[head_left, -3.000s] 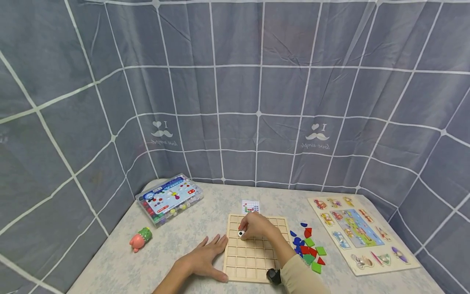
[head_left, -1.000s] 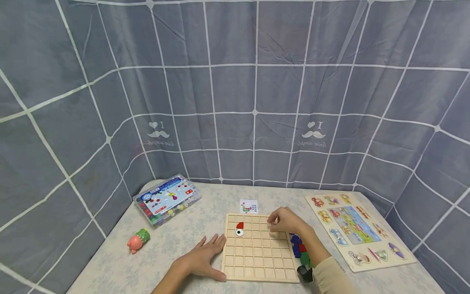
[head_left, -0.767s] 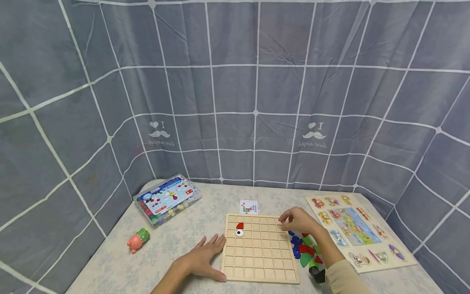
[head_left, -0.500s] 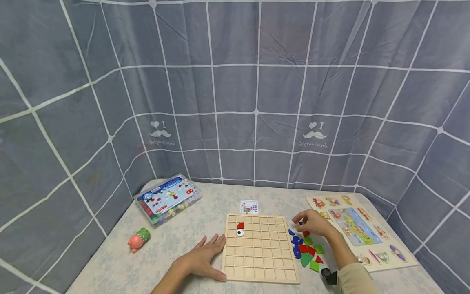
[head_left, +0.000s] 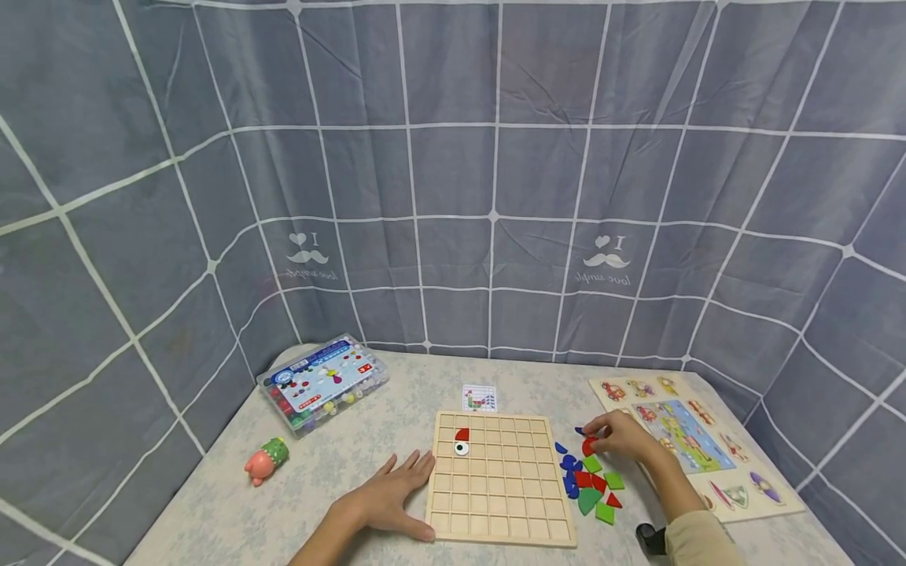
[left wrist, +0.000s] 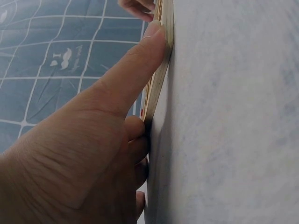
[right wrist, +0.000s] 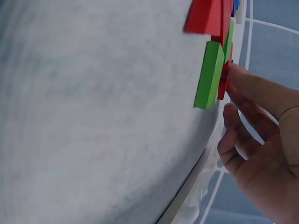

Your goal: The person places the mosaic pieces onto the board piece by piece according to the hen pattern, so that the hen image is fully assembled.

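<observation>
My left hand [head_left: 388, 497] rests flat on the table with spread fingers, touching the left edge of the wooden grid board [head_left: 499, 503]. In the left wrist view the thumb of the left hand [left wrist: 88, 135] lies on the board's rim [left wrist: 161, 65]. A red piece [head_left: 462, 434] and a white eye disc [head_left: 462, 448] sit in the board's upper left cells. Right of the board, my right hand [head_left: 623, 436] pinches a red piece [head_left: 588, 446] at the top of the loose pile; fingers partly hide it. In the right wrist view, a green block [right wrist: 209, 77] lies close to the thumb.
Several blue pieces [head_left: 570, 472] and a green piece [head_left: 590, 500] lie beside the board. A pattern card [head_left: 480, 398] is behind it. A picture puzzle [head_left: 750, 495] lies far right. At left are a bead case [head_left: 325, 383] and a pink-green toy [head_left: 267, 461].
My right hand has left the eye disc on the board and moved right to the loose pieces, reaching down to a red one. The left hand stays by the board.
</observation>
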Demonstrator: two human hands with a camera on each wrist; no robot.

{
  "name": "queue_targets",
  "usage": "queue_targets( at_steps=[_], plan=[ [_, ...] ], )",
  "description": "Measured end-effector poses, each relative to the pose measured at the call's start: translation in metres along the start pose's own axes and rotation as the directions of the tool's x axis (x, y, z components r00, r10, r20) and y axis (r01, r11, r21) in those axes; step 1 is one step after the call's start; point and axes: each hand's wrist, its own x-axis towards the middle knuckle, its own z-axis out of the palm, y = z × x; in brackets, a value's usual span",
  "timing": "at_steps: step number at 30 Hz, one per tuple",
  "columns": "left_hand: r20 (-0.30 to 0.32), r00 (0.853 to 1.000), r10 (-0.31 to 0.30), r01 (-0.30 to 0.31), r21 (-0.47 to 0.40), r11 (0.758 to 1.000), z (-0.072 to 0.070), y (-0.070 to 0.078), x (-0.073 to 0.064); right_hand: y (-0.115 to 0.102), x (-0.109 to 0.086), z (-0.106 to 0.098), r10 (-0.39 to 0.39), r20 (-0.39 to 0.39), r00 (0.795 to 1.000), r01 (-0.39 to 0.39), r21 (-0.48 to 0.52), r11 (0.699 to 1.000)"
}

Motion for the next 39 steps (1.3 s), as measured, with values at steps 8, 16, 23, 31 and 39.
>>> queue_targets(
  at_steps=[8, 16, 23, 31, 39],
  plan=[
    [0.0, 1.0, 0.008, -0.008, -0.004, 1.0, 0.0, -0.002, 0.0, 0.005, -0.002, 0.0, 0.012, -0.026, 1.0, -0.013, -0.027, 1.0],
    [-0.015, 1.0, 0.008, -0.008, -0.002, 1.0, 0.0, -0.001, 0.001, 0.008, -0.009, -0.002, 0.105, -0.063, 0.992, -0.103, 0.029, 0.994],
    [-0.007, 1.0, -0.002, 0.002, 0.002, 1.0, 0.0, 0.0, 0.001, 0.008, -0.015, -0.004, 0.165, -0.057, 0.985, -0.162, 0.046, 0.986],
    [0.0, 1.0, -0.001, 0.001, -0.006, 1.0, 0.002, -0.001, 0.0, 0.011, -0.017, -0.003, 0.156, -0.041, 0.987, -0.155, 0.03, 0.987],
    [-0.005, 1.0, -0.007, 0.007, 0.009, 1.0, 0.001, -0.001, 0.0, 0.012, -0.016, -0.004, 0.1, -0.022, 0.995, -0.099, 0.03, 0.995]
  ],
)
